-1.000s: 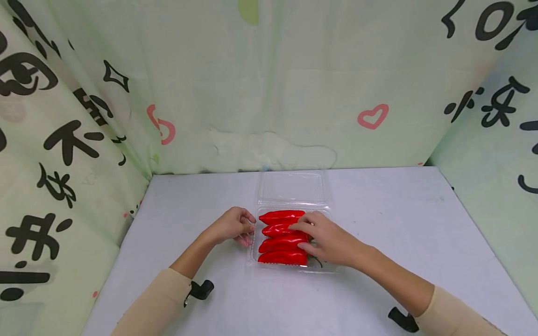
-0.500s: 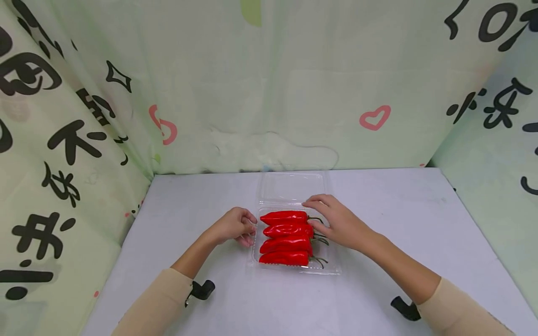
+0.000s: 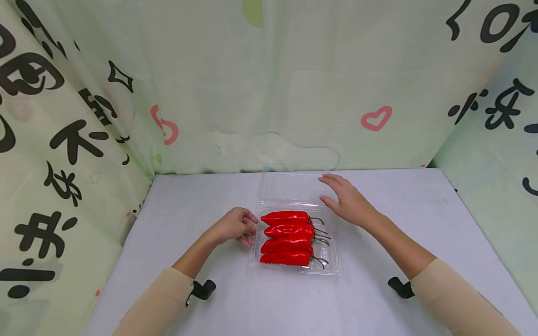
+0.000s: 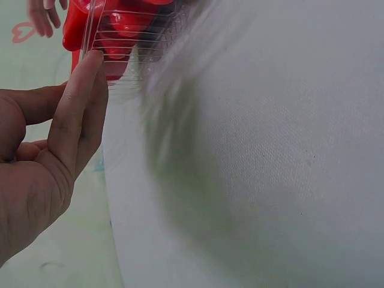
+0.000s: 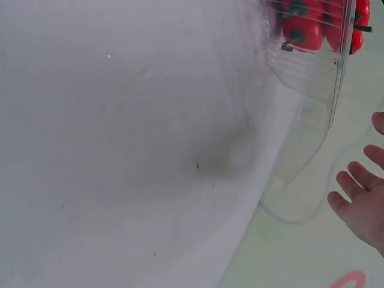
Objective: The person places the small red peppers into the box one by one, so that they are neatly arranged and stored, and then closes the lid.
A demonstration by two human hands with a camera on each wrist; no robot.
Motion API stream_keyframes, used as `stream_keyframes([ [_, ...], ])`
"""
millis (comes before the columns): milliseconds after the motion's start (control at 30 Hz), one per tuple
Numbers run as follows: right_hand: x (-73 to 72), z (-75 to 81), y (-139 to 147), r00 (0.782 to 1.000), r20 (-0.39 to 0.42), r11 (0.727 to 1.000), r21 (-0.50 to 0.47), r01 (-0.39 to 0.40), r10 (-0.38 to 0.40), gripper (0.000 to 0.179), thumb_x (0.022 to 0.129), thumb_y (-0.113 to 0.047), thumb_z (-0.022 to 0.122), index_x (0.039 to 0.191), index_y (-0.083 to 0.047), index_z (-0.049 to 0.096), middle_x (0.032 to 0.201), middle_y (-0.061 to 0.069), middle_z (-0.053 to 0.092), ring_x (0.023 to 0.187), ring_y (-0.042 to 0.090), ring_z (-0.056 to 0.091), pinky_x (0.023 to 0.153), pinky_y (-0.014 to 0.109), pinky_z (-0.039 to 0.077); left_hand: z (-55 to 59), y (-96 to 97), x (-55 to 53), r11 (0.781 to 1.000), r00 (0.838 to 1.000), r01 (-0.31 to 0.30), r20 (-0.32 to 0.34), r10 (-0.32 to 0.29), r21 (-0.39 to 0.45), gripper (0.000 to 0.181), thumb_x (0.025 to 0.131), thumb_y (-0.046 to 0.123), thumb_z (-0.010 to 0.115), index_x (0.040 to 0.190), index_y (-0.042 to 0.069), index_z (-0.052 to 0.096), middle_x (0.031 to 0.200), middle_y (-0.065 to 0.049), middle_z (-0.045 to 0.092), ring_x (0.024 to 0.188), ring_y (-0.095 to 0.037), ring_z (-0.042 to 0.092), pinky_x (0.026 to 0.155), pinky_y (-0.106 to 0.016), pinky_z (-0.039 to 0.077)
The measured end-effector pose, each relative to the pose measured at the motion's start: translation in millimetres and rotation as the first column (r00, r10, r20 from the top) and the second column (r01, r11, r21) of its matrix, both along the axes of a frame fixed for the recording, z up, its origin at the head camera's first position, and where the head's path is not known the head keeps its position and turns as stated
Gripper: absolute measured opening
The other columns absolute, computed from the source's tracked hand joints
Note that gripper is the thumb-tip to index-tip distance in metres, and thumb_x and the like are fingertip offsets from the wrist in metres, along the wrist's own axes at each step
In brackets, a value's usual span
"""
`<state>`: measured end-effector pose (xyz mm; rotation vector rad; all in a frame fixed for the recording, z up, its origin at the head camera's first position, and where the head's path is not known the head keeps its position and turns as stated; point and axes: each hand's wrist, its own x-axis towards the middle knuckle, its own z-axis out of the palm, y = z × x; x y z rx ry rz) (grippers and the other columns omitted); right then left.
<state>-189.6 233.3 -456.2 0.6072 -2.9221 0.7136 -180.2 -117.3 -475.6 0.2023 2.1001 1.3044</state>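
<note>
Several glossy red peppers (image 3: 287,231) with green stems lie in a row, stems to the right, inside a clear plastic clamshell container (image 3: 334,261). Its clear lid (image 3: 286,186) is folded back flat behind it. At the container's left side is my left hand (image 3: 235,226); in the left wrist view its extended fingers (image 4: 75,108) touch the ridged wall, and the thumb tip is hidden behind them. My right hand (image 3: 350,200) hovers near the lid's right edge, fingers spread and holding nothing. The right wrist view shows only part of this hand (image 5: 363,204).
The container stands on a white-covered table (image 3: 378,298). A pale patterned curtain (image 3: 311,93) rises along the table's back edge and both sides. Black straps (image 3: 203,289) are on both forearms.
My right hand has left the peppers, moving up and to the right toward the lid, and the stems have come into sight. The left hand stays at the container's left side.
</note>
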Motion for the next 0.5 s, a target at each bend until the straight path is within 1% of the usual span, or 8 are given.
stream_keyframes([
  [133,-13.0,-2.0,3.6,0.996,0.063,0.999,0.001,0.055,-0.055,0.062,0.101,-0.023,0.065,0.154,-0.002,0.042,0.158,0.025,0.041,0.147,0.045,0.038,0.119,0.063,0.036,0.4,-0.3,0.3,1.000,1.000,-0.007,0.003,0.007,-0.002,0.023,0.099,0.002,0.065,0.119,-0.007,0.058,0.086,-0.014,0.071,0.059,-0.020,0.071,0.061,-0.031,0.064],
  [267,-25.7,-5.7,7.5,0.987,0.127,0.995,-0.023,0.098,-0.094,0.067,0.102,-0.024,0.062,0.156,0.004,0.034,0.159,0.030,0.037,0.149,0.048,0.034,0.121,0.064,0.032,0.1,-0.6,0.7,1.000,1.000,-0.008,0.004,0.008,-0.001,0.024,0.099,0.002,0.065,0.120,-0.007,0.058,0.086,-0.013,0.071,0.059,-0.020,0.070,0.060,-0.031,0.064],
  [400,-38.4,-9.7,11.9,0.974,0.191,0.990,-0.042,0.133,-0.123,0.071,0.103,-0.025,0.060,0.157,0.009,0.027,0.157,0.034,0.037,0.145,0.050,0.040,0.119,0.064,0.036,-0.1,-0.9,1.0,1.000,1.000,-0.009,0.002,0.009,-0.001,0.024,0.098,0.002,0.065,0.119,-0.006,0.058,0.085,-0.013,0.071,0.059,-0.020,0.070,0.060,-0.031,0.064],
  [500,-47.7,-11.9,14.9,0.956,0.252,0.985,-0.055,0.166,-0.148,0.074,0.105,-0.027,0.059,0.159,0.009,0.023,0.157,0.034,0.038,0.142,0.049,0.044,0.116,0.062,0.040,-0.3,-1.0,1.0,1.000,1.000,-0.008,0.003,0.008,0.000,0.023,0.098,0.002,0.065,0.119,-0.006,0.058,0.086,-0.013,0.071,0.059,-0.020,0.071,0.060,-0.031,0.064],
])
